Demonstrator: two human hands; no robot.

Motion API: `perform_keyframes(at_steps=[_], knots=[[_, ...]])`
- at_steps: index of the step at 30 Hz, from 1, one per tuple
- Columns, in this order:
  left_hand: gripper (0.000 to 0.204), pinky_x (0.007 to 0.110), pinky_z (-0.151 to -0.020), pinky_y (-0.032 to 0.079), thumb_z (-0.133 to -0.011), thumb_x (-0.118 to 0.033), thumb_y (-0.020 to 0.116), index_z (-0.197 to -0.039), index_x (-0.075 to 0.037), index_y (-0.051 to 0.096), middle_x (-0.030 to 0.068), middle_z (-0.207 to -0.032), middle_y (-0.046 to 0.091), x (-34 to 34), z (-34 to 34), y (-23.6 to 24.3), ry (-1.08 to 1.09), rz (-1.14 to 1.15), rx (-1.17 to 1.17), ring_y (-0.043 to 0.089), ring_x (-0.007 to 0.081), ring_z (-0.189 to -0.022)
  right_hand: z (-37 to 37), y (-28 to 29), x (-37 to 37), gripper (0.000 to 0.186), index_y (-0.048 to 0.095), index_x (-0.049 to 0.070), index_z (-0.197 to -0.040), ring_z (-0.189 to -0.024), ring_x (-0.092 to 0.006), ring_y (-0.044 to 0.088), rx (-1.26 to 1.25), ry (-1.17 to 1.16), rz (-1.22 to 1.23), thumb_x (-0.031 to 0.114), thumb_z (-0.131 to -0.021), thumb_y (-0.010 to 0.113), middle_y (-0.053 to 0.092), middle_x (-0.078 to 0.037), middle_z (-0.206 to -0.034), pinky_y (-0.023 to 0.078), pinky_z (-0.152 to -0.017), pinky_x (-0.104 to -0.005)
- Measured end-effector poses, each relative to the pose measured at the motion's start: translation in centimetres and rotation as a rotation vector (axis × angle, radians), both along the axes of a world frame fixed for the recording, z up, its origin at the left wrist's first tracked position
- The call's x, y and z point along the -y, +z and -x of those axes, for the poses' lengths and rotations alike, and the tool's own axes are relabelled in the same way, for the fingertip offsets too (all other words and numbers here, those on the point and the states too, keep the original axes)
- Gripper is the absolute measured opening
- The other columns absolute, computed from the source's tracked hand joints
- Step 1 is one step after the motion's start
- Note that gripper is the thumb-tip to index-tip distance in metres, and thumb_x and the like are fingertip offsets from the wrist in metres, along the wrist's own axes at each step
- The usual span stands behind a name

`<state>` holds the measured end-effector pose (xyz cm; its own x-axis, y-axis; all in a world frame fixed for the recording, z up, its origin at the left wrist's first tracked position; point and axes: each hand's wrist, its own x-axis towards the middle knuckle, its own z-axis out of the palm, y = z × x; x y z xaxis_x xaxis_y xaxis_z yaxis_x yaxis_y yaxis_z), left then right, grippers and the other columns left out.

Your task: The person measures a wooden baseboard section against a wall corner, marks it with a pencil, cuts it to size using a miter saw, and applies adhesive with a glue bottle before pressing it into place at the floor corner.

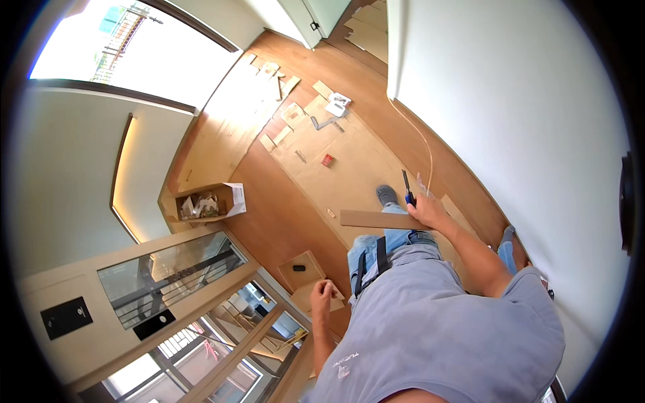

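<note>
My right hand [428,209] is closed round a slim blue-and-black tool [409,197], which looks like a utility knife with its dark tip pointing away from me. Beneath that hand, a narrow brown wooden board [376,219] lies across my bent legs; its right end disappears behind the hand and wrist. My left hand [322,293] hangs low on the left with its fingers curled. What it holds, if anything, is too small to tell. Close beside it is a light brown panel [308,266] bearing a small black object [298,268].
Tan protective sheeting [322,158] covers much of the wooden floor. On it lie a small red box [327,160], a grey angled tool [324,123] and a white device [337,104]. An open carton [234,199] stands left, near glass-fronted cabinetry [171,275]. A thin cable [424,138] runs along the right wall.
</note>
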<state>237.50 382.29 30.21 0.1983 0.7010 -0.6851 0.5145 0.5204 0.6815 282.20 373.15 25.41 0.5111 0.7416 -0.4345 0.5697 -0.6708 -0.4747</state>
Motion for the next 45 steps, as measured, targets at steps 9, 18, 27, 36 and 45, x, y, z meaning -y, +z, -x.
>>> perform_keyframes(at_steps=[9,18,27,36,45], knots=[[0.022,0.028,-0.066,0.051,-0.101,-0.022,0.065,-0.108,0.000,0.068,0.0061,-0.081,0.069,-13.4,-4.1,0.0,0.223,0.104,-0.024,0.063,0.0129,-0.071,-4.7,1.9,-22.4,0.048,0.064,-0.006,-0.097,-0.083,-0.0479,0.070,-0.066,0.143,0.027,0.041,-0.091,0.061,0.070,-0.031,-0.085,0.055,-0.076,-0.0560],[0.021,0.028,-0.064,0.051,-0.101,-0.022,0.065,-0.107,-0.002,0.068,0.0040,-0.081,0.067,-39.4,-1.2,-10.3,0.217,0.124,0.020,0.064,0.0135,-0.070,-5.2,-3.8,-45.8,0.045,0.063,-0.005,-0.100,-0.080,-0.0464,0.070,0.004,0.133,0.050,0.040,-0.091,0.059,0.071,-0.028,-0.084,0.055,-0.075,-0.0563],[0.022,0.026,-0.065,0.050,-0.100,-0.021,0.067,-0.107,0.000,0.067,0.0015,-0.083,0.065,-76.1,-3.4,-1.3,-0.106,-0.114,-0.068,0.061,0.0097,-0.071,-3.1,-1.1,-67.1,0.045,0.064,-0.003,-0.101,-0.080,-0.0438,0.071,0.063,-0.009,0.116,0.041,-0.092,0.061,0.072,-0.026,-0.085,0.056,-0.076,-0.0538],[0.020,0.030,-0.079,0.052,-0.096,-0.016,0.070,-0.110,-0.001,0.067,0.0059,-0.094,0.067,-99.5,-11.5,1.1,-0.313,-0.254,-0.079,0.063,0.0151,-0.085,-5.7,-1.0,-84.9,0.041,0.062,-0.002,-0.099,-0.081,-0.0429,0.072,0.105,-0.107,0.084,0.038,-0.090,0.065,0.072,-0.025,-0.082,0.058,-0.075,-0.0518],[0.026,0.032,-0.083,0.053,-0.091,-0.015,0.074,-0.110,0.000,0.068,0.0108,-0.098,0.064,-124.1,-24.2,0.2,-0.583,-0.360,-0.141,0.065,0.0217,-0.088,-12.7,-11.1,-108.3,0.039,0.058,0.002,-0.100,-0.068,-0.0399,0.072,0.184,-0.125,0.125,0.039,-0.091,0.065,0.071,-0.022,-0.072,0.058,-0.066,-0.0519]])
